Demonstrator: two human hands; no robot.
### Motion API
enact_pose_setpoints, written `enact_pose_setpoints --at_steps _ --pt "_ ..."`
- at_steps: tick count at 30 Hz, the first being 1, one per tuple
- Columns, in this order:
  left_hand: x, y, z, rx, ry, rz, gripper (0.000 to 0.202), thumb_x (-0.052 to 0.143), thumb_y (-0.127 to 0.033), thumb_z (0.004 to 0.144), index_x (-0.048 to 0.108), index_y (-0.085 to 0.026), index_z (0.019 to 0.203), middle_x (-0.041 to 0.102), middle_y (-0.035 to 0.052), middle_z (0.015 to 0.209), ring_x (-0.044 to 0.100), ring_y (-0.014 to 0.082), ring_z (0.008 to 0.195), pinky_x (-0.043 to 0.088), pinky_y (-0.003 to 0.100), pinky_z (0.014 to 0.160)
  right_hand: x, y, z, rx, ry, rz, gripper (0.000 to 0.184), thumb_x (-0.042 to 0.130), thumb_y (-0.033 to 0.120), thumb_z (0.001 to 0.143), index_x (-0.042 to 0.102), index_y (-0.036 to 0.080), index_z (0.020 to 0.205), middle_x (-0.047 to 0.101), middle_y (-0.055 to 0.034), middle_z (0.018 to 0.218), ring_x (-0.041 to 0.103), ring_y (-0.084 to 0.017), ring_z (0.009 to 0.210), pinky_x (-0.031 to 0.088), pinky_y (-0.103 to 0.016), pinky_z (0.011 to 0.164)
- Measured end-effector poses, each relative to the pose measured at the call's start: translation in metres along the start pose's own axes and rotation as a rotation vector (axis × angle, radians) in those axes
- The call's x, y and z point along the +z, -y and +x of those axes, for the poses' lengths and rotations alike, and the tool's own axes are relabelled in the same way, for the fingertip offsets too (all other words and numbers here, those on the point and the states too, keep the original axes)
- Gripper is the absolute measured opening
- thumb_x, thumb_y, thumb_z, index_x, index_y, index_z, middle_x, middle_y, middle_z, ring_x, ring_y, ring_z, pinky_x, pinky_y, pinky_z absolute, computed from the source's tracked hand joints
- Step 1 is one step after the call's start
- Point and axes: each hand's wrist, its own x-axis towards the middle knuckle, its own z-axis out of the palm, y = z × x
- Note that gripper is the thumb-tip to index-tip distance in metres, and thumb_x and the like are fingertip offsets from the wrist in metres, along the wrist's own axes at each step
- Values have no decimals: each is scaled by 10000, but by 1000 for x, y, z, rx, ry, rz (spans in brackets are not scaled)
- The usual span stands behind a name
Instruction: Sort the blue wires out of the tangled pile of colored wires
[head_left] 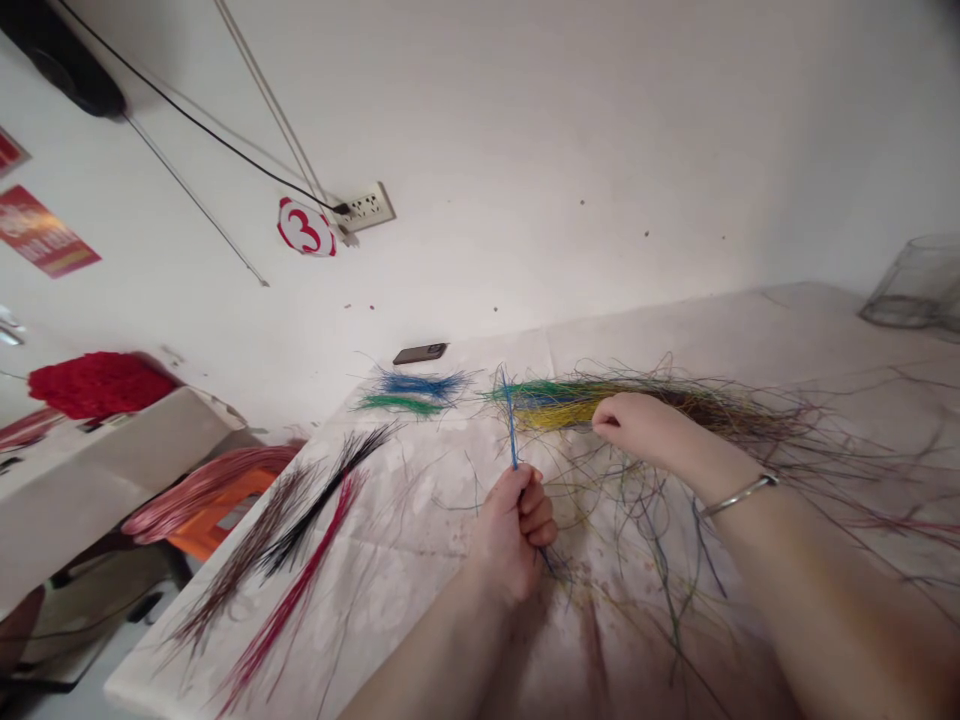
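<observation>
The left hand [517, 530] is closed in a fist around a thin bunch of blue wires [511, 415], which stands up from it near the middle of the surface [420, 540]; the stretch inside the fist is hidden, and the lower ends dissolve among loose strands below. The right hand [636, 425] has its fingers curled at the long multicoloured wire pile [570, 395], covering part of the yellow strands; whether it pinches any wire I cannot tell. A metal bangle [739, 496] circles that wrist, and both forearms run out of the frame at the bottom and right, hiding some of the surface. The pile's right end frays into a tangle too fine and blurred to separate. Left of the held wires lie a blue bundle [424, 384] and a green bundle [401, 404], with a phone [420, 354] just behind them near the wall. Nearer the left edge, brown, black and red bundles [300, 595] lie slantwise. A clear glass vessel [907, 285] is cut off at the far right. Beyond the surface, pinkish wire [202, 488] rests over something orange, its support partly concealed, and the posters at far left are cropped or illegible.
</observation>
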Motion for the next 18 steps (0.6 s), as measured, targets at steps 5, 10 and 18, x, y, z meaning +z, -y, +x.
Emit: enact_pose_setpoints --at_steps 5,10,18 --pt "0 0 0 -27 -5 -3 186 625 -281 755 497 -151 717 207 -97 510 122 26 399 84 166 377 17 3 5 -125 77 -89 191 523 172 771 682 184 665 665 -60 746 589 -177 715 372 -261 647" --pt "2 0 0 -54 -24 -9 172 616 -275 741 505 -147 715 229 -93 509 125 24 396 84 167 375 39 3 7 -166 117 -114 208 514 107 750 707 184 739 691 -75 846 602 -187 821 384 -258 738" --pt "1 2 0 -74 -25 -20 148 594 -261 745 509 -145 711 229 -90 510 136 25 395 78 165 373 39 5 10 -149 101 -140 268 448 129 799 700 152 710 694 -104 792 605 -187 723 376 -269 677"
